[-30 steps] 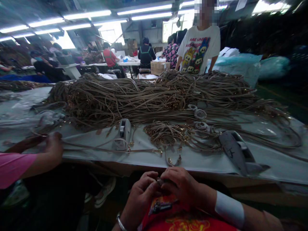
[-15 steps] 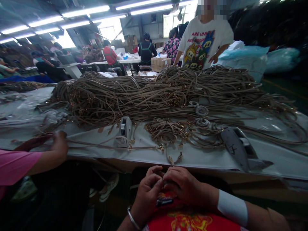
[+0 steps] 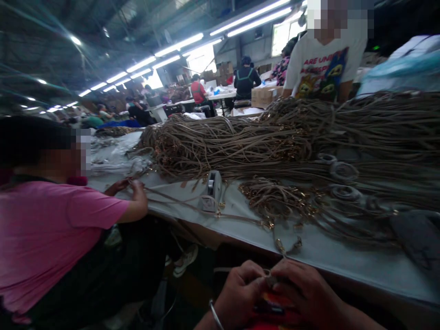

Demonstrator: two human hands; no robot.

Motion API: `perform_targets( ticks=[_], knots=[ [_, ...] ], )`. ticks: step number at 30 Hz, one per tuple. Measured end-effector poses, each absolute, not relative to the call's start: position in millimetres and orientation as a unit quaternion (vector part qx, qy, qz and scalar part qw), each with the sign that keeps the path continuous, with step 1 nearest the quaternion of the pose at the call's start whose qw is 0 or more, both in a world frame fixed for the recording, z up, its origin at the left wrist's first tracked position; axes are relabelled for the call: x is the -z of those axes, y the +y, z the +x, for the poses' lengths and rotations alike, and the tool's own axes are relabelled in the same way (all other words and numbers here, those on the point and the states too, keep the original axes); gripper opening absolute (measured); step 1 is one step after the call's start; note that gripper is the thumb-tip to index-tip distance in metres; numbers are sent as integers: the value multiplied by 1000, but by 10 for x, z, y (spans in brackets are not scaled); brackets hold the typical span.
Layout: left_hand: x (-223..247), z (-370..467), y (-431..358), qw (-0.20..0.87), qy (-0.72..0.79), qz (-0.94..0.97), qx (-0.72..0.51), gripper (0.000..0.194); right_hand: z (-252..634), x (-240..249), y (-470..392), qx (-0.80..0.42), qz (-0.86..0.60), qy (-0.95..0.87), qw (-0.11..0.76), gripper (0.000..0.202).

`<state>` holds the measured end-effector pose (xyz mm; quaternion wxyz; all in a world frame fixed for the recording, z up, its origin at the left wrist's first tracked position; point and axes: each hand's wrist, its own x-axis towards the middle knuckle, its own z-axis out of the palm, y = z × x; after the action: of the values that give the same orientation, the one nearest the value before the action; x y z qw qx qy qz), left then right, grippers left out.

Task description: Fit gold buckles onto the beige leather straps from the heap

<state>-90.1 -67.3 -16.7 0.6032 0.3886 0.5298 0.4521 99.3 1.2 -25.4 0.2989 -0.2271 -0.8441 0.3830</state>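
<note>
Head view: the left hand (image 3: 242,291) and right hand (image 3: 305,282) meet just below the near edge of the surface (image 3: 240,236), thumbs and fingers curled nearly closed, pinching a small beige loop (image 3: 267,273) between them, as half a second ago. Just beyond the fingertips, a short strap (image 3: 288,250) with shiny gold-toned metal ends lies at the surface's edge. Farther in sit a gray, boxy tape dispenser (image 3: 212,192) and a loose tangle (image 3: 275,197) of thin, flat straps; behind them stretches a long, ropy heap (image 3: 220,142), glinting with metal. Round, pale rolls (image 3: 344,171) lie to the right. The view has swung left: the pink-shirted co-worker (image 3: 62,215) now shows head and torso, not just arms, while the second dispenser (image 3: 417,238) has slid toward the right edge, dim and blurred
</note>
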Motion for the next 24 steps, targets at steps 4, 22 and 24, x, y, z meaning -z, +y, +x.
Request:
perform_targets(
  ticks=[4, 22, 24],
  knots=[
    [227, -830, -701, 540, 542, 420, -488, 39, 1044, 382, 25, -387, -223, -856, 260, 10],
    [183, -731, -672, 482, 535, 535, -442, 27, 1095, 148, -33, -416, -253, -823, 293, 8],
    [166, -730, -682, 475, 537, 541, -440, 27, 1087, 159, -40, -412, -252, -823, 299, 8]
  ],
)
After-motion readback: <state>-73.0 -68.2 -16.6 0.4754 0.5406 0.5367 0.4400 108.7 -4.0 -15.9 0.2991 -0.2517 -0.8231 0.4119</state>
